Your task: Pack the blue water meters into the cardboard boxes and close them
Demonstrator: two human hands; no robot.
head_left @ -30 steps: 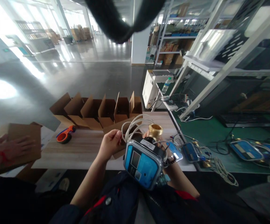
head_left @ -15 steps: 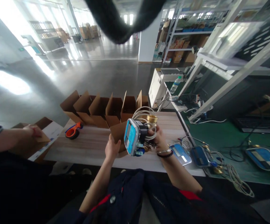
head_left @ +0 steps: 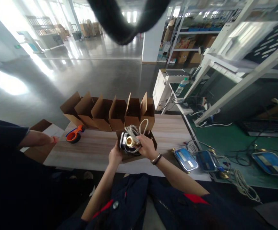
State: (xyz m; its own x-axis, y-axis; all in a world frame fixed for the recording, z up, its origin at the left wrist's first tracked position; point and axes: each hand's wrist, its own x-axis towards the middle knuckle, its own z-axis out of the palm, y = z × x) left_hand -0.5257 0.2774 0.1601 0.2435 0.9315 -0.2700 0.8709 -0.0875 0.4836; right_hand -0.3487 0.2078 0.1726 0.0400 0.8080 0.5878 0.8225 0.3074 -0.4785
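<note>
My right hand [head_left: 146, 147] is closed on a meter [head_left: 123, 140] with a brass pipe fitting [head_left: 130, 141] and a coil of pale cable [head_left: 133, 130]. The meter is partly down inside an open cardboard box [head_left: 154, 140], its brass end turned up towards me. Its blue front, visible earlier, is now mostly hidden by the box and by its own body. At the box's left side, my left hand [head_left: 115, 155] is closed on the cardboard wall. To the right on the table lie more blue-faced meters [head_left: 186, 158].
Several open cardboard boxes [head_left: 118, 115] stand in a row along the table's far edge. An orange tape dispenser [head_left: 74, 135] lies at the left. Beside me, a co-worker's hand [head_left: 53, 140] is at another carton [head_left: 39, 152]. A water bottle [head_left: 181, 86] stands back right.
My right hand has moved left and lowered the meter into the box, turning it so the brass fitting faces up. My left hand stays at the box. The co-worker's arm has shifted right.
</note>
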